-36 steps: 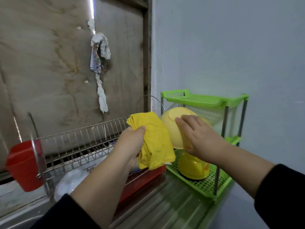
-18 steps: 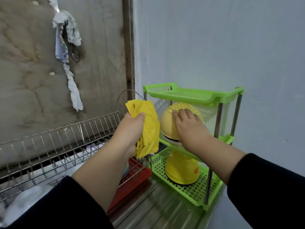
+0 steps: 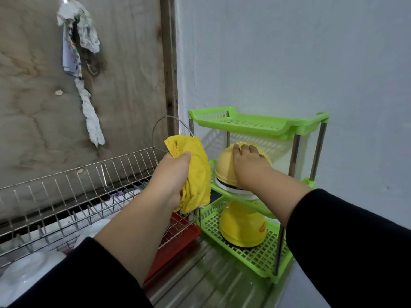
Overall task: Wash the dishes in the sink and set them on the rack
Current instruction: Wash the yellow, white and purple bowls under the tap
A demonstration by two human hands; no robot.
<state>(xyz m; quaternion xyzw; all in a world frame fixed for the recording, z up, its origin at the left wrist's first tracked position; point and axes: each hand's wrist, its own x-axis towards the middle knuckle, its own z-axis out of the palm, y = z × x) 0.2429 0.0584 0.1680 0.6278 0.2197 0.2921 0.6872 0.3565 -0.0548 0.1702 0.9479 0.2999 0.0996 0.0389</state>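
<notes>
On middle shelf of green rack (image 3: 255,127): yellow bowl (image 3: 224,165), upside down on white dish (image 3: 224,187). Right hand (image 3: 249,167) over bowl, fingers spread flat on it. Left of rack: left hand (image 3: 171,174) pinching yellow cloth (image 3: 198,174). Below bowl: yellow jar (image 3: 240,225). Further left: wire rack (image 3: 73,192).

You wear black long sleeves (image 3: 347,236), pushed up past both wrists; forearms and hands bare, no rings.
</notes>
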